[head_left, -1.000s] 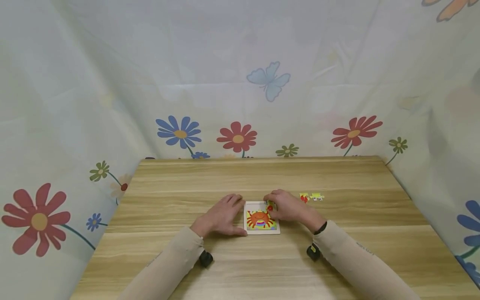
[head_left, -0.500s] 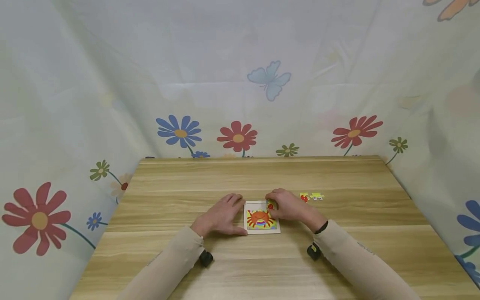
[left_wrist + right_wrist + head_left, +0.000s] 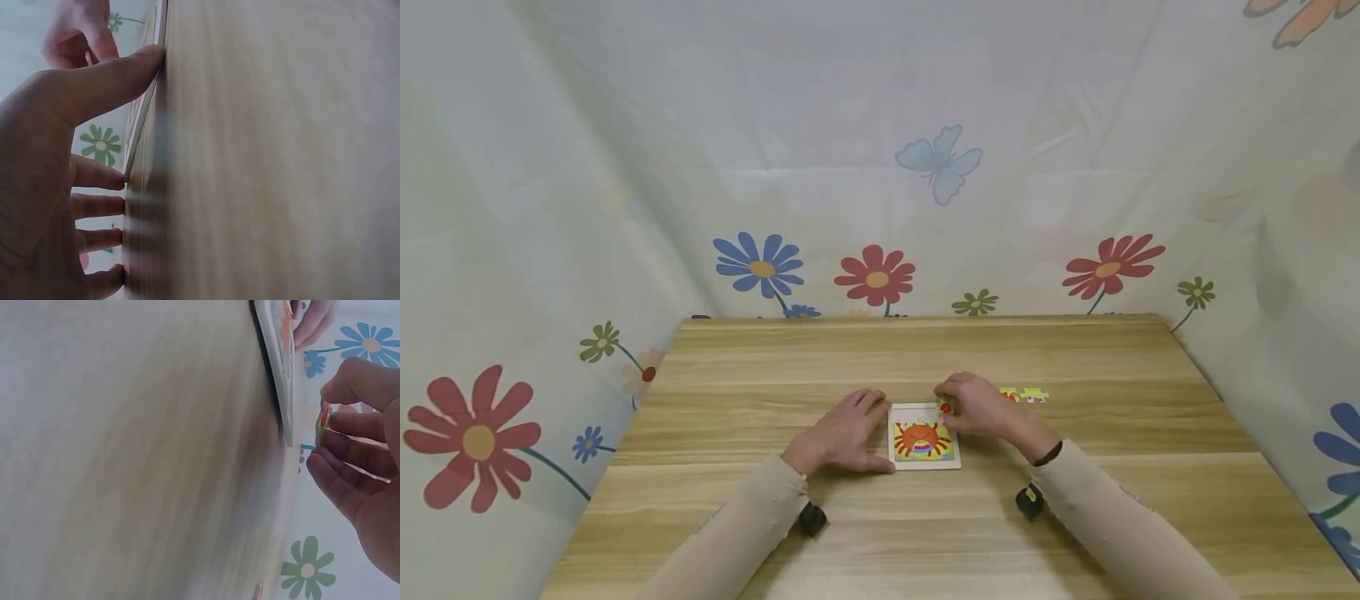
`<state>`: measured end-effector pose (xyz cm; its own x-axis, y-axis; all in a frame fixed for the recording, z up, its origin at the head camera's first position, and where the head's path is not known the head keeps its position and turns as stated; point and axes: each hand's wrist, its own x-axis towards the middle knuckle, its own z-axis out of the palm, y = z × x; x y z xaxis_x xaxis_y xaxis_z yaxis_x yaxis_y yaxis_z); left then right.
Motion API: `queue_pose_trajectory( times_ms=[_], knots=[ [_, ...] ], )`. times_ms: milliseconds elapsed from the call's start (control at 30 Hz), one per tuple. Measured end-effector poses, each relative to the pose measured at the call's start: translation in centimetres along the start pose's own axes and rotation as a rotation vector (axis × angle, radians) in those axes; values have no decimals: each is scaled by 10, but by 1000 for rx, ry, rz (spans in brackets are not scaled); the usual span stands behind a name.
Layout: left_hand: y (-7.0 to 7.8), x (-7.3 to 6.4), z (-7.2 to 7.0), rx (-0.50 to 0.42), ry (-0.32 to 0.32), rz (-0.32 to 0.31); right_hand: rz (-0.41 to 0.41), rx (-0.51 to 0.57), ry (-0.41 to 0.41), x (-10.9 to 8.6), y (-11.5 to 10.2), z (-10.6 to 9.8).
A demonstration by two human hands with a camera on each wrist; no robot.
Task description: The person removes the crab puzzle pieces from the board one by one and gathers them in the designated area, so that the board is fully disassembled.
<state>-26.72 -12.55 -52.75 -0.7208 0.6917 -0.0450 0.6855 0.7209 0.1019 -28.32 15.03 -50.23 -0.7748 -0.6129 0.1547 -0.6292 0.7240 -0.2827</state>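
A small jigsaw puzzle in a white square frame (image 3: 928,467) lies on the table. Crab pieces (image 3: 921,442) fill its nearer part, while the bare pale base shows along the far side. My left hand (image 3: 847,432) rests at the frame's left side, its thumb against the near-left corner and fingertips by the far-left one. Above the frame's far-right corner, my right hand (image 3: 983,408) pinches a yellow puzzle piece (image 3: 946,407) with a red spot. In the right wrist view that piece (image 3: 323,422) is tilted up between thumb and fingers, apart from the frame.
Two loose puzzle pieces lie beyond the right hand: a yellow one (image 3: 1034,395) and a red-and-yellow one (image 3: 1010,394), partly hidden by the hand. The wooden table (image 3: 820,358) meets a flowered cloth backdrop (image 3: 820,183) at the back and sides.
My right hand has lifted slightly and shifted right with the puzzle piece, drawing it up from the frame's far-right corner. The left hand and frame stay put.
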Motion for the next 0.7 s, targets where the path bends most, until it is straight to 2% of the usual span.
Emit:
queue_pose_trajectory(
  times_ms=[133,467,700],
  knots=[
    [0,0,0,4,-3,-6,-4,-12,28,-1,2,-4],
    [1,0,0,-2,-3,-2,46,-4,71,-9,10,-14],
    [1,0,0,-4,-4,-2,94,10,67,-17,18,-26]
  ],
)
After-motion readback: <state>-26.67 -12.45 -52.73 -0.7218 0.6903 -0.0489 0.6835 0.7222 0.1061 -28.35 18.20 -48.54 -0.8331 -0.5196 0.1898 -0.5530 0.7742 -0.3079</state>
